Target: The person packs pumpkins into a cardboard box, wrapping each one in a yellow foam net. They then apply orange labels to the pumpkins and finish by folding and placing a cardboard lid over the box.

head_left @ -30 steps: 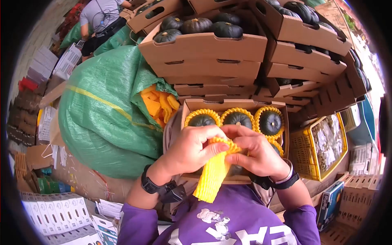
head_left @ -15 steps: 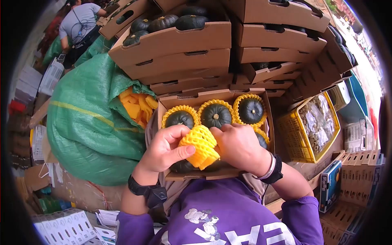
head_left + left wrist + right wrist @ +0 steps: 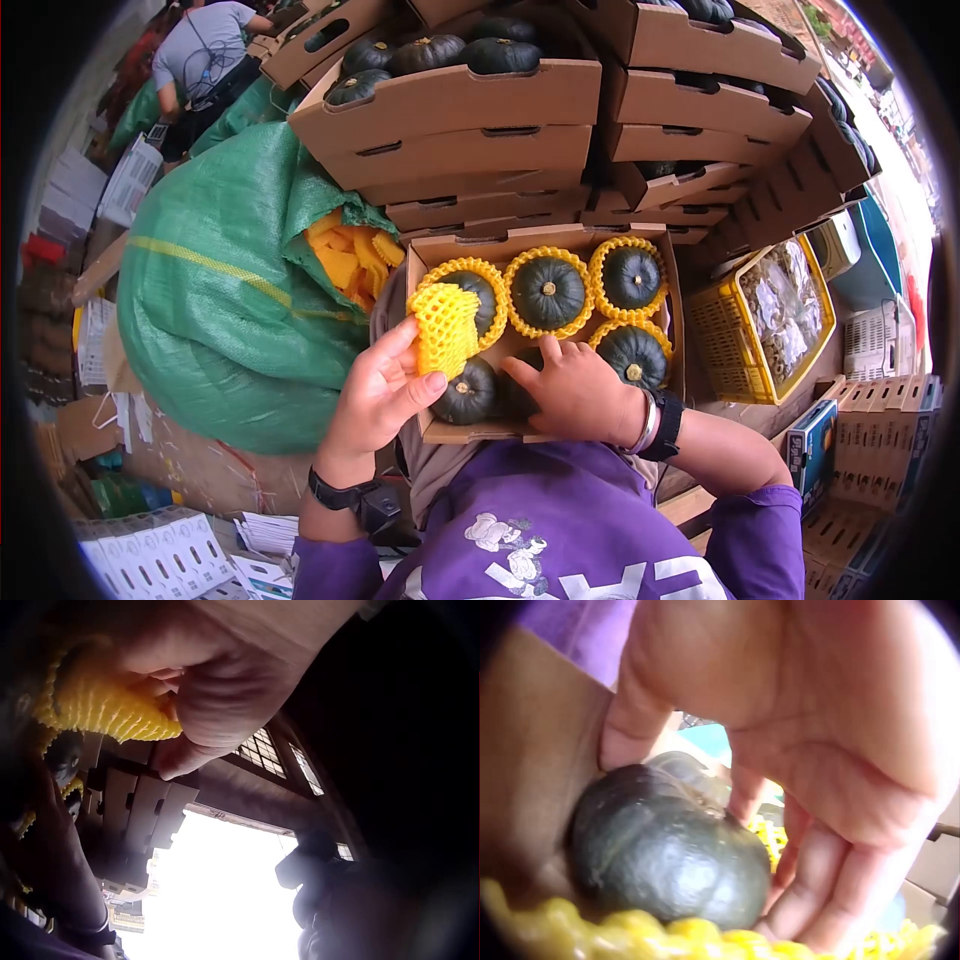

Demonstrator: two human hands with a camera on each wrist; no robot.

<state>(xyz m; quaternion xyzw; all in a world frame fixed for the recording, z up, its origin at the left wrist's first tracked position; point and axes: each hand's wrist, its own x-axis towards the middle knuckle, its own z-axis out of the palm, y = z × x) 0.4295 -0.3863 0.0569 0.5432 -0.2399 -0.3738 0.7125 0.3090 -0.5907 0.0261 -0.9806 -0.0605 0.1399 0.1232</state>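
Note:
My left hand holds a yellow foam net sleeve over the near left of an open carton; the thumb lies along its near side. In the left wrist view the net covers part of the fingers. My right hand reaches down into the carton. In the right wrist view its thumb and fingers straddle a bare dark green pumpkin. Another bare pumpkin sits in the near left corner. Several netted pumpkins fill the back row and near right.
A large green woven sack at the left spills yellow foam nets. Stacked cartons of pumpkins rise behind. A yellow crate with plastic bags stands at the right. Another person works at the far left.
Both hands worked at the yellow net earlier; its rim was then folded back. Now the left hand alone holds it, farther left, and the right hand has gone down to a bare pumpkin.

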